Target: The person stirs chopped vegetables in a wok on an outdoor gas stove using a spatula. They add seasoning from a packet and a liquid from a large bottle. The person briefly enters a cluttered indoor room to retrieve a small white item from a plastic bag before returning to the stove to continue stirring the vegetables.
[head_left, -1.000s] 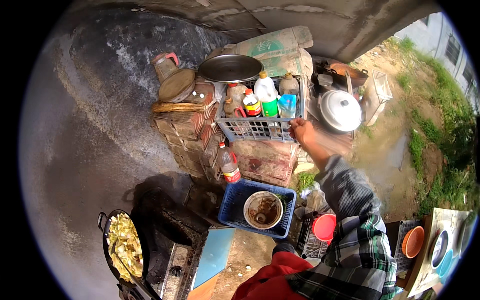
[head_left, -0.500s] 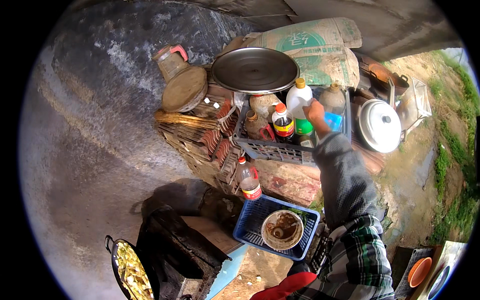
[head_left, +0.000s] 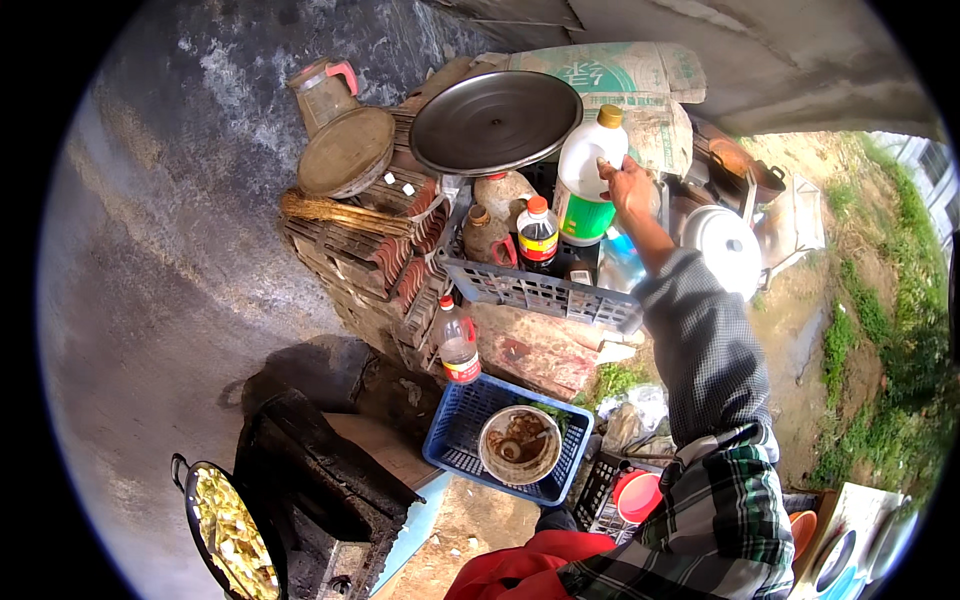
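Observation:
My right hand (head_left: 632, 190) is closed on the handle side of a white plastic jug (head_left: 580, 185) with a green label and a yellow cap. The jug leans slightly, raised above a dark plastic crate (head_left: 530, 288). Beside it in the crate stand a dark sauce bottle (head_left: 537, 235) with an orange-red cap and a brownish bottle (head_left: 484, 236) with a red handle. A clear bluish plastic item (head_left: 620, 262) lies below my wrist. My left hand is out of view.
A broad dark round lid (head_left: 495, 125) rests behind the crate. In front are a red-capped bottle (head_left: 457, 345) and a blue basket (head_left: 448, 440) holding a bowl (head_left: 495, 465). Lower left is a wok of chopped food (head_left: 235, 530). To the right sits a white lidded pot (head_left: 720, 240).
My right hand has lifted the white jug up out of its place among the bottles. The view has shifted, so most things appear further left.

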`<action>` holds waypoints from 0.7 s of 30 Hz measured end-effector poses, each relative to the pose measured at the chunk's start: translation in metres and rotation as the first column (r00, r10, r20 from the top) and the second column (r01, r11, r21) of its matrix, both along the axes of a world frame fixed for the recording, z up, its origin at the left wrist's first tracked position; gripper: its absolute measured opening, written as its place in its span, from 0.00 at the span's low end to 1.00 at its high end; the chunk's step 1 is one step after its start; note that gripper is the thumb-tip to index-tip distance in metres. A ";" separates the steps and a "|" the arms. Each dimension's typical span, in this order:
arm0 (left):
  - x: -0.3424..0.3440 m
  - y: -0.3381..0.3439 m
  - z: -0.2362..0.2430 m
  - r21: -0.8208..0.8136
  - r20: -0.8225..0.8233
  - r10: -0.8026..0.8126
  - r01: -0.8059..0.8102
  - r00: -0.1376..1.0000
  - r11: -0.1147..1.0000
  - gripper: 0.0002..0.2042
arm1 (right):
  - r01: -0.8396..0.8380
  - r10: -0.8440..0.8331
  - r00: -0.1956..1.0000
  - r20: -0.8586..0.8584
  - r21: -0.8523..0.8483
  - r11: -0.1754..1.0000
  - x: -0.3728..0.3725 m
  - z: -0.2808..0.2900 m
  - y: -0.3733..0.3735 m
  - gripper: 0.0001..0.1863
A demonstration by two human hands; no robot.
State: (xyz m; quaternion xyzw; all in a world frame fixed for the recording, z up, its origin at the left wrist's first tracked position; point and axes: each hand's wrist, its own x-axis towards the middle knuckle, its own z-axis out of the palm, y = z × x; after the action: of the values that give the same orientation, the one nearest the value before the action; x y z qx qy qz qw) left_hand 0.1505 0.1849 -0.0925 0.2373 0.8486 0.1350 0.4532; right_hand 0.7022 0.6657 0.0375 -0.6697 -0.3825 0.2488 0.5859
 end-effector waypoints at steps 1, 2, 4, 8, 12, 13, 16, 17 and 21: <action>0.000 0.000 -0.002 0.013 0.005 0.003 -0.003 1.000 1.000 0.14 | -0.005 0.005 1.000 -0.003 0.020 1.000 0.004 0.010 -0.002 0.18; 0.000 -0.003 -0.004 0.020 0.009 0.008 -0.008 1.000 1.000 0.14 | -0.011 0.011 1.000 -0.006 0.039 0.999 0.008 0.019 -0.004 0.19; 0.000 -0.013 -0.006 0.027 0.017 0.026 -0.027 1.000 0.999 0.14 | -0.015 0.014 1.000 0.007 0.072 0.997 0.014 0.037 -0.007 0.18; -0.007 -0.038 -0.016 0.036 0.017 0.087 -0.087 0.996 0.996 0.14 | -0.061 0.055 0.996 0.071 0.090 0.994 0.021 0.072 -0.024 0.17; -0.027 -0.080 -0.034 0.003 -0.010 0.182 -0.182 0.983 0.983 0.13 | -0.088 0.067 0.988 0.143 0.149 0.985 0.027 0.106 -0.041 0.16; -0.032 -0.108 -0.034 -0.021 -0.042 0.244 -0.245 0.969 0.969 0.13 | -0.135 0.115 0.981 0.157 0.125 0.983 0.018 0.106 -0.042 0.16; -0.062 -0.185 -0.042 -0.048 -0.118 0.413 -0.421 0.903 0.906 0.13 | -0.229 0.188 0.940 0.286 0.116 0.966 -0.005 0.143 -0.054 0.16; -0.073 -0.223 -0.040 -0.046 -0.155 0.489 -0.501 0.858 0.864 0.13 | -0.280 0.237 0.923 0.302 0.107 0.954 -0.024 0.155 -0.060 0.16; -0.138 -0.365 0.000 0.318 -0.288 0.734 -0.661 0.615 0.679 0.13 | -0.517 0.404 0.797 0.449 0.163 0.840 -0.075 0.204 -0.087 0.14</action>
State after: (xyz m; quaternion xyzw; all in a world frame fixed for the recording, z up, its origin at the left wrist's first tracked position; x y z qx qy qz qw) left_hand 0.0123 -0.1799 -0.0922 -0.0509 0.9299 0.3266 0.1612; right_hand 0.6275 0.5788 0.2411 -0.5024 -0.6766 0.1881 0.5043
